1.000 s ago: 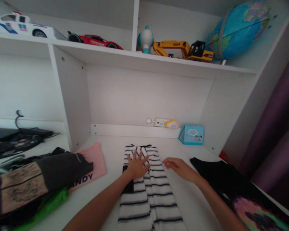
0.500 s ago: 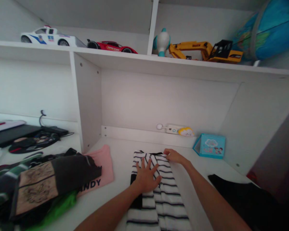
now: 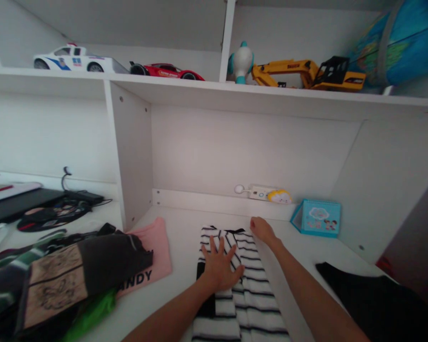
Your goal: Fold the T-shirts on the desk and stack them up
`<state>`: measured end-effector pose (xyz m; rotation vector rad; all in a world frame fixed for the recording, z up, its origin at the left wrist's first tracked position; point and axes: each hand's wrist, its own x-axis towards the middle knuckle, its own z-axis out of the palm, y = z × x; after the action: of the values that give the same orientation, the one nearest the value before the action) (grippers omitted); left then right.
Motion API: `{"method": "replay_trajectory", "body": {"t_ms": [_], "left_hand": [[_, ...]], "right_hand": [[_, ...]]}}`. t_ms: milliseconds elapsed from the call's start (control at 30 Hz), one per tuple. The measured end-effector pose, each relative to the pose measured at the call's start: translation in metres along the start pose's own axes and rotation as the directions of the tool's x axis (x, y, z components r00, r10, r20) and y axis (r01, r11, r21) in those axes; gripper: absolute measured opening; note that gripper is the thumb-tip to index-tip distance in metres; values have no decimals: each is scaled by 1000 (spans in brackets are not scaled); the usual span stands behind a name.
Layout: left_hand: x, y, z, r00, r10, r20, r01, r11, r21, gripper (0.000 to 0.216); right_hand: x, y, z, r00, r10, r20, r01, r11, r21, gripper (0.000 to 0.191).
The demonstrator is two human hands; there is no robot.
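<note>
A white garment with black stripes [image 3: 260,294] lies folded lengthwise on the white desk, its neckline at the far end and a black patch along its left side. My left hand [image 3: 219,268] rests flat on its upper part, fingers spread. Just beyond the garment's top right corner, my right hand [image 3: 263,231] is curled into a loose fist against the desk. No cloth shows in it, and its fingertips are turned out of sight.
On the left are a pile of folded clothes [image 3: 114,259] and a pink garment [image 3: 161,249]. A black garment [image 3: 371,294] lies at right. Behind stand a blue desk calendar [image 3: 321,217] and a power strip [image 3: 258,192]. Toys, including a yellow excavator [image 3: 310,76], line the shelf above.
My right hand has let go of the garment's top right corner and shifted slightly right, its fingers curling in. My left hand stays spread on the stripes. The view has moved a little.
</note>
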<state>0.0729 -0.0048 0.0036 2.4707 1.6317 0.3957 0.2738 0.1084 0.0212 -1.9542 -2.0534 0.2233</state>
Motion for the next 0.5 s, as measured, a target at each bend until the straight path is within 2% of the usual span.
{"method": "replay_trajectory", "body": {"t_ms": [100,200,267,500], "left_hand": [[0,1,-1,1000,-9,8,9,1000,6,68],[0,1,-2,1000,-1,8,1,1000,-1,69],[0,0,-1,1000,9,3,-9,1000,-15,70],[-1,0,-2,1000,-4,-5,4,1000,-24,69]], "right_hand": [[1,-36,13,993,-115,-19,116,993,32,25],[7,-71,24,967,-239,84,232,969,90,24],[13,-83,29,954,-255,160,239,964,113,24],[29,-74,33,949,-139,285,115,988,98,29]]}}
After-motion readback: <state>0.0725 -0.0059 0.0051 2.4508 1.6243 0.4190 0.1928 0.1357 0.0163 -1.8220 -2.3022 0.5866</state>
